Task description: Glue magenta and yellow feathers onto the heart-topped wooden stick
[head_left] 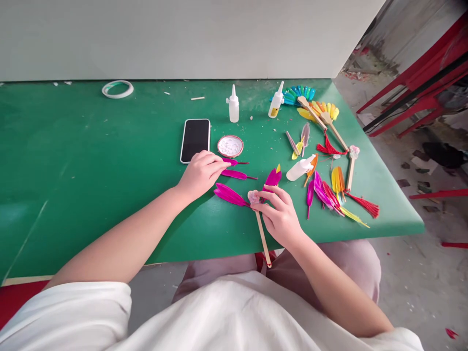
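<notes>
My left hand (204, 171) reaches over the table beside the phone, fingertips closed on a magenta feather (234, 162). A second magenta feather (237, 174) lies just below it. My right hand (281, 214) grips the head of a feather fan with a wooden handle (262, 236). That handle points toward me and its end overhangs the table edge. Clear, lumpy glue or a gem-like piece (253, 197) covers the fan head. One magenta feather (231, 194) sticks out to its left; others (272, 179) stand at its upper right, partly behind my fingers.
A phone (195, 141), a round lid with white bits (230, 146), two upright glue bottles (233, 105) (276, 101) and a tilted one (300, 168) are on the green table (109, 195). Finished fans (331, 117), loose feathers (323, 192) and a tape roll (117, 89) lie farther out.
</notes>
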A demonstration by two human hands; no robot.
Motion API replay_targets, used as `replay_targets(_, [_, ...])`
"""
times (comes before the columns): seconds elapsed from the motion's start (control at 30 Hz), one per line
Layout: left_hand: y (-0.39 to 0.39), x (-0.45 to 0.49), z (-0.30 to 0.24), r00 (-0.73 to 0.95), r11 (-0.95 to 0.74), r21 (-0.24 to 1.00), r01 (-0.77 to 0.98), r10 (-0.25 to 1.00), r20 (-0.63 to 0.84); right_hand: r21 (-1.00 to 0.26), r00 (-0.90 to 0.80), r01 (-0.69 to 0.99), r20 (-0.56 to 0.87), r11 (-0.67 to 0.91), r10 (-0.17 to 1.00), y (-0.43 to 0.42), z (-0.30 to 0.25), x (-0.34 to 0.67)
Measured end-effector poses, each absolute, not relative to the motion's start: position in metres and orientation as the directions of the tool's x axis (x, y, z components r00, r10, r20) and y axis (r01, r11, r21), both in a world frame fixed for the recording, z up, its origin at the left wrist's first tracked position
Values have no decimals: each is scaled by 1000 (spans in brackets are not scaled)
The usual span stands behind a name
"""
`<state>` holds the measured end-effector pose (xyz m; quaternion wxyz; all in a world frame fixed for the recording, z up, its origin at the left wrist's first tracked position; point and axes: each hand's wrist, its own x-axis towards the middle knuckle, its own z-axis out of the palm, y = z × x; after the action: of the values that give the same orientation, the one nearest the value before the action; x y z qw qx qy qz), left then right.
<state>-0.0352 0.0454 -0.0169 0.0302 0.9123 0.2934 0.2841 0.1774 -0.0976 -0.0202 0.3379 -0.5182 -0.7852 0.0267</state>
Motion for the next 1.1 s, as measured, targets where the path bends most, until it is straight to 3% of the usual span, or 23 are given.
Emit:
replay_targets(0.07, [52, -35, -14, 708, -844, 203, 496, 529, 468, -467, -146, 767, 540, 440, 829, -100, -18, 180])
replay_targets(0.17, [58, -29, -11, 787, -877, 196, 438, 480, 389, -599, 119, 728, 589, 333, 799, -102, -17, 191])
replay_targets(0.3, [60, -18, -9, 839, -881, 229, 414, 467, 280, -793, 480, 600, 459, 101, 748, -94, -19, 221])
replay_targets(0.4, [59, -14, -8, 843, -861, 305, 408, 483, 238, -761, 486, 645, 338, -69, 806, -80, -18, 244])
replay_targets(0.53, [58, -15, -4, 829, -811, 428, 398, 518, 211, -650, 436, 742, 282, -164, 855, -60, -18, 257])
replay_targets(0.67, [62, -23, 6, 678, -555, 699, 450, 722, 137, -535, 335, 828, 234, -167, 913, -48, -17, 255])
replay_targets(0.77, [66, -28, 15, 553, -250, 882, 400, 833, -15, -620, 360, 761, 161, -190, 919, -46, -5, 254])
replay_targets(0.9, [67, -27, 21, 546, 1, 946, 324, 816, -188, -767, 334, 632, 134, -116, 933, -40, 30, 255])
replay_targets(1.1, [56, -19, 27, 601, 39, 942, 333, 761, -244, -847, 358, 529, 170, -50, 918, -24, 52, 257])
